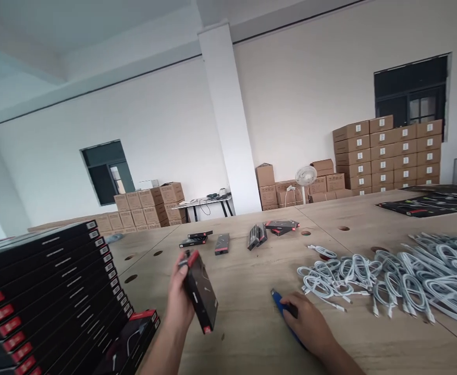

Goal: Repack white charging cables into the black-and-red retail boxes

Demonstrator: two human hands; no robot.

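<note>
My left hand [179, 294] is closed around a slim black and red retail box [201, 291], held tilted above the wooden table. Its face carries a cable picture. My right hand [306, 320] rests low over the tabletop with its fingers around a blue utility knife [283, 307], whose tip points away to the left. Left of my left arm rises a tall stack of black and red boxes [56, 291], with another such box [134, 338] lying at its foot. Bundles of white cables [341, 276] lie to the right of my right hand.
Several small boxes [222, 243] lie scattered across the middle of the table [244, 281], which has round holes in its top. Flat black printed sheets [427, 202] lie at the far right. Beyond stand cartons [392, 156], a white fan [305, 177] and a side table [205, 201].
</note>
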